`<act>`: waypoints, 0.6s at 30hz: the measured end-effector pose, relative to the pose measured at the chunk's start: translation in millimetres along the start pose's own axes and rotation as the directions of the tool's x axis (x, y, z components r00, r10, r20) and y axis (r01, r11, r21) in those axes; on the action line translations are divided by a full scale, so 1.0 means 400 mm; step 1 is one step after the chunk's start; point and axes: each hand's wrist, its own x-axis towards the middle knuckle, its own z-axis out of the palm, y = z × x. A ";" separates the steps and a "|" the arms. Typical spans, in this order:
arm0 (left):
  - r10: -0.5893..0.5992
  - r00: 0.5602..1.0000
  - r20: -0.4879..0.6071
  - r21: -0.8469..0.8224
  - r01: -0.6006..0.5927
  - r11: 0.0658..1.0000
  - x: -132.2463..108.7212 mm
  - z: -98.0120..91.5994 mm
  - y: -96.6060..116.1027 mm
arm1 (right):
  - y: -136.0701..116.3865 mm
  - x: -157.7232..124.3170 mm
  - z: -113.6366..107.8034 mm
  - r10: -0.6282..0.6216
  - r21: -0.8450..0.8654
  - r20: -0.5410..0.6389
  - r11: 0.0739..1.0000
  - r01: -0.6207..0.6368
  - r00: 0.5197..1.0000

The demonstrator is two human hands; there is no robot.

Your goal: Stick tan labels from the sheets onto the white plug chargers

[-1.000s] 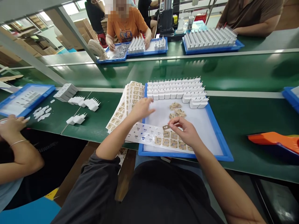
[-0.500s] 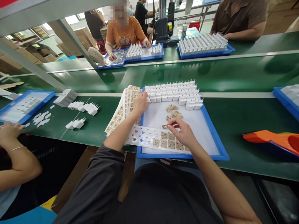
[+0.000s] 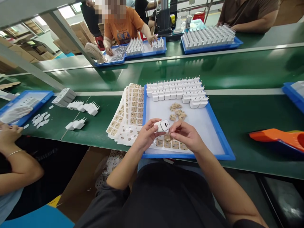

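Note:
My left hand grips a white plug-in charger, its end face with a dark USB slot turned up towards me. Close against the charger's right side is my right hand, thumb and fingertips pinched together. What is between those fingertips is too small or hidden to make out. Beneath both hands lies a sheet of brown stickers, partly covered by them, across the front of a blue-rimmed tray. Rows of white chargers, pins up, fill the tray's back. Crumpled brown sticker scraps lie mid-tray.
More sticker sheets are stacked left of the tray. Loose white chargers and small white pieces lie further left, near a co-worker's hand. An orange scoop-like object is at right. Co-workers sit across the bench.
My left hand has come from the back row of chargers to the tray's front, now with a charger. My right hand, earlier pinching a small brown sticker piece, has closed in beside it.

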 end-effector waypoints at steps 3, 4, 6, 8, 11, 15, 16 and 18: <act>0.116 0.992 -0.054 0.027 -0.115 0.993 -0.010 0.011 -0.020 | 0.008 -0.018 0.026 -0.009 0.074 -0.055 0.997 0.013 0.998; 0.161 0.985 -0.067 0.051 -0.158 0.986 -0.014 0.013 -0.024 | 0.013 -0.022 0.033 -0.020 0.093 -0.091 0.995 0.029 0.996; 0.211 0.976 -0.047 0.123 -0.204 0.971 -0.023 0.015 -0.031 | 0.023 -0.027 0.044 -0.037 0.122 -0.162 0.991 0.057 0.986; 0.199 0.980 0.019 0.213 -0.198 0.957 -0.030 0.015 -0.036 | 0.033 -0.027 0.051 -0.034 0.142 -0.199 0.988 0.063 0.979; 0.148 0.981 0.124 0.279 -0.178 0.944 -0.036 0.013 -0.037 | 0.044 -0.025 0.054 -0.011 0.167 -0.207 0.985 0.046 0.978; 0.160 0.972 0.172 0.332 -0.210 0.919 -0.037 0.002 -0.039 | 0.050 -0.027 0.052 0.025 0.192 -0.253 0.981 0.025 0.967; 0.188 0.971 0.149 0.366 -0.231 0.902 -0.037 -0.001 -0.043 | 0.051 -0.028 0.052 0.037 0.196 -0.261 0.981 0.016 0.965; 0.279 0.956 0.094 0.428 -0.292 0.856 -0.039 -0.004 -0.051 | 0.052 -0.030 0.053 0.061 0.201 -0.289 0.980 -0.002 0.956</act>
